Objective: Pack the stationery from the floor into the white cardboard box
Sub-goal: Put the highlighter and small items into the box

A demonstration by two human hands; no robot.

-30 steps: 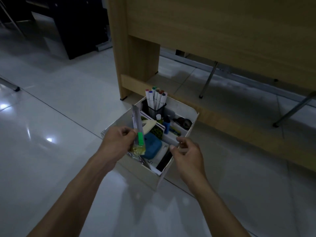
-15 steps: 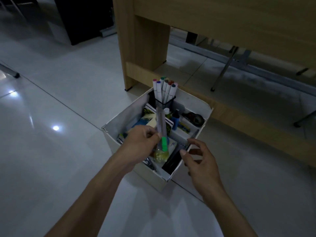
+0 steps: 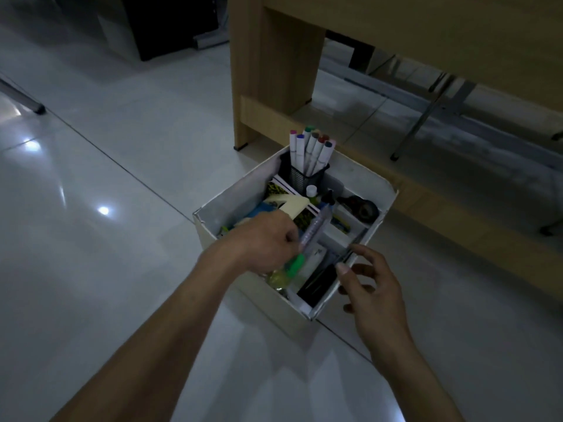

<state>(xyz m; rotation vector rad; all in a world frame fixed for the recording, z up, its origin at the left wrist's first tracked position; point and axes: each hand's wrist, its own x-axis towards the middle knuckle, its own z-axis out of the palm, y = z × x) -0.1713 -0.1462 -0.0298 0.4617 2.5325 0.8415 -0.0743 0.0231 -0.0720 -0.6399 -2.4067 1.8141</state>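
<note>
The white cardboard box [image 3: 231, 196] stands on the tiled floor, filled with stationery. At its far corner a black mesh cup [image 3: 300, 175] holds several white markers [image 3: 307, 150]. My left hand [image 3: 262, 239] is over the box's middle and grips a clear pen pouch with a green end [image 3: 313, 236], tilted low toward the far right. My right hand [image 3: 371, 281] hovers at the box's near right wall, fingers loosely spread, thumb near the rim, holding nothing. A black tape roll [image 3: 364, 208] lies in the right compartment.
A wooden desk [image 3: 274, 71] stands just behind the box, its base rail [image 3: 457, 205] running to the right. Metal chair legs [image 3: 426, 114] show beyond it. A dark cabinet [image 3: 164, 22] is at the far left. Glossy floor [image 3: 91, 166] spreads on the left.
My left hand has tipped the clear pouch from upright to a low slant inside the box. My right hand let go of the box's rim and opened. The view moved closer.
</note>
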